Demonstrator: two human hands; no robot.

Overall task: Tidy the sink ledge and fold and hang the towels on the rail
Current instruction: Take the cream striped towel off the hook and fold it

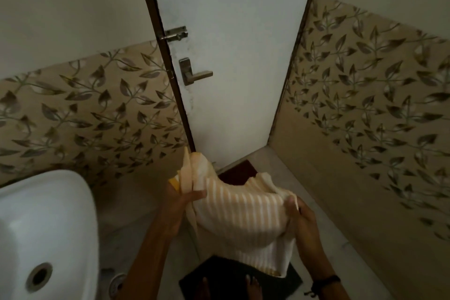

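Towel (243, 221) with cream and pale orange stripes is held in the air in front of the door (231, 56), between the two hands and above the dark mat (214, 273). The left hand (185, 202) has its fingers curled round a bunched upper edge where several layers stand up. The right hand (302, 221) pinches the other upper corner with thumb and fingers. I judge that the fold can go wrong in a few ways. The layers in the left hand are uneven, so the edges may not meet and the fold may come out crooked. The pinch of the right hand takes only a little cloth, so this corner may slip out. The lower edge hangs near the dark mat and the bare feet (252, 285), so it may brush the floor if the hands go down. The rail is not in view, so I cannot tell how far the towel must be carried. I count one towel, two hands, one sink (48, 214) at the left, one door with one handle (194, 73) and one bolt (174, 34), two mats (the dark one and a reddish mat (238, 173) at the door), two feet, one floor drain (117, 282) and one wristband (323, 282). A small yellow piece (174, 184) shows at the left hand; whether it belongs to the towel I cannot tell.
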